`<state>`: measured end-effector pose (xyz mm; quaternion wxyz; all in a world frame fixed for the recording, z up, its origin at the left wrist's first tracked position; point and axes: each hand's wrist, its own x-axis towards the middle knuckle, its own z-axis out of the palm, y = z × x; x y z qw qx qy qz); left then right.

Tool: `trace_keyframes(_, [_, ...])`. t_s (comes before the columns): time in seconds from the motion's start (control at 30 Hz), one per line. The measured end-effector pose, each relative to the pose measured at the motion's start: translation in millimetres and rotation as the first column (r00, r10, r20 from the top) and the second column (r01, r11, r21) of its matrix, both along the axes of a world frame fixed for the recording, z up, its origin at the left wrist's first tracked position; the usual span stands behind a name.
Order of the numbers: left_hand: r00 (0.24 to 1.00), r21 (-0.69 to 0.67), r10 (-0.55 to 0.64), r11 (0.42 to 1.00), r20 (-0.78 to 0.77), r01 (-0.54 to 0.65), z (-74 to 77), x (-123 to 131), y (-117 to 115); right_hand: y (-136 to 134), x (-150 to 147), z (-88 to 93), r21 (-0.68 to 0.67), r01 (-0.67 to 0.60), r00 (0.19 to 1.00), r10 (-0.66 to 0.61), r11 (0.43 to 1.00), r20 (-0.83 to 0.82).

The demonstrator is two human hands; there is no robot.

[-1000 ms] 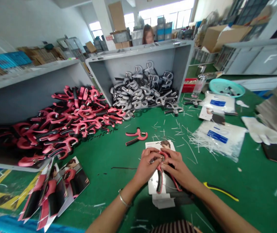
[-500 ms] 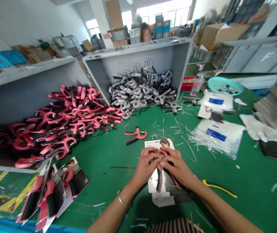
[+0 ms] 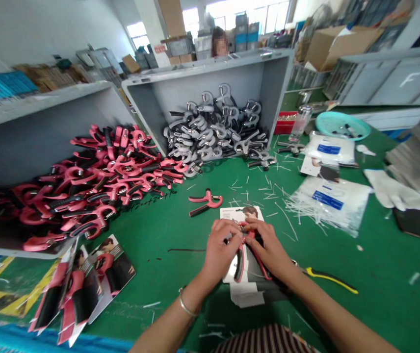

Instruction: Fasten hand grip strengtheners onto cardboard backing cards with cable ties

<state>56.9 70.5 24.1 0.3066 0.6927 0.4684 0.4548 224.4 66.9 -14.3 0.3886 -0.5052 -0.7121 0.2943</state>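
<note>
A red-and-black hand grip strengthener (image 3: 240,264) lies on a printed backing card (image 3: 228,214), its two handles pointing toward me. My left hand (image 3: 220,249) pinches at its spring end with bent fingers. From the other side my right hand (image 3: 268,246) closes on the same end, thumb and fingertips meeting those of the left. The fingers hide the spring and whatever thin part may be between them. Another red strengthener (image 3: 215,200) rests on the green table just beyond the card. Folded paper slips (image 3: 247,295) lie at the card's near edge.
Tipped grey crates hold red strengtheners (image 3: 110,171) at left and grey ones (image 3: 210,130) ahead. Carded strengtheners (image 3: 79,294) lie front left. To the right are yellow-handled pliers (image 3: 331,279), bags of white ties (image 3: 329,203), scattered ties and a turquoise plate (image 3: 324,122). A person stands behind the crates.
My hands stay at the strengthener's spring end, with fingertips drawn closer together over it. The strengthener has shifted slightly on the card. The view has tilted a little.
</note>
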Motion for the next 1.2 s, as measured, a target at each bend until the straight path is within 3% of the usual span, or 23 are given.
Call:
trace_keyframes(0.03, [0.999,0.075,-0.020,0.997,-0.044,0.024,1.7,4,-9,1,-1,-2.5,0.020,0.012,1.000,-0.012,1.000,-0.003])
trace_keyframes(0.1, [0.972,0.204,-0.152,0.961,-0.182,0.188,1.6,11,-33,3,-3,-5.4,0.059,0.022,1.000,-0.022,0.998,-0.003])
trace_keyframes(0.17, [0.883,0.265,-0.320,0.869,-0.345,0.418,-2.6,14,-58,5,-4,-5.5,0.077,0.020,1.000,-0.021,0.997,0.009])
trace_keyframes(0.23, [0.814,0.268,-0.405,0.801,-0.416,0.535,-7.6,11,-77,6,-5,-3.6,0.067,0.026,0.999,-0.027,0.997,0.019])
trace_keyframes(0.3, [0.893,0.265,-0.297,0.880,-0.339,0.394,-8.6,3,-81,5,-6,-1.6,0.051,0.030,0.999,-0.031,0.998,0.017])
trace_keyframes(0.37, [0.972,0.190,-0.042,0.978,-0.232,0.088,-3.8,-6,-71,4,-7,-0.7,0.049,0.030,0.999,-0.030,0.998,0.013])
trace_keyframes(0.43, [0.964,0.098,0.132,0.989,-0.232,-0.111,4.7,-11,-49,3,-8,-0.9,0.055,0.036,0.999,-0.037,0.998,0.016])
trace_keyframes(0.57, [0.938,0.035,0.037,0.999,-0.344,-0.027,18.8,-6,-8,3,-7,-2.3,0.051,0.038,0.999,-0.039,0.998,0.015])
trace_keyframes(0.67, [0.929,0.055,0.044,0.998,-0.368,-0.025,19.7,-3,0,3,-6,-1.8,0.036,0.029,1.000,-0.029,0.999,-0.001])
trace_keyframes(0.77, [0.928,0.076,0.071,0.996,-0.365,-0.046,8.7,-2,-12,1,-6,-0.7,0.036,0.044,0.999,-0.043,0.998,-0.020])
trace_keyframes(0.83, [0.902,0.115,-0.018,0.991,-0.430,0.074,-4.1,-2,-27,1,-8,-0.8,0.042,0.060,0.998,-0.059,0.997,-0.028])
trace_keyframes(0.97, [0.765,0.145,-0.182,0.930,-0.618,0.338,-22.3,0,-53,6,-10,-1.3,0.045,0.005,1.000,-0.004,0.999,-0.029])
trace_keyframes(1.03, [0.764,0.126,-0.162,0.945,-0.625,0.303,-20.0,-2,-61,7,-7,2.1,0.035,-0.027,0.999,0.028,0.999,-0.025])
trace_keyframes(1.13, [0.813,0.128,0.031,0.990,-0.582,0.054,-10.4,-13,-71,-3,1,15.9,0.047,0.009,1.000,-0.009,0.999,-0.007])
trace_keyframes(1.2, [0.798,0.093,0.130,0.991,-0.588,-0.093,-7.7,-22,-77,-17,6,28.5,0.054,-0.045,0.998,0.043,0.997,0.049])
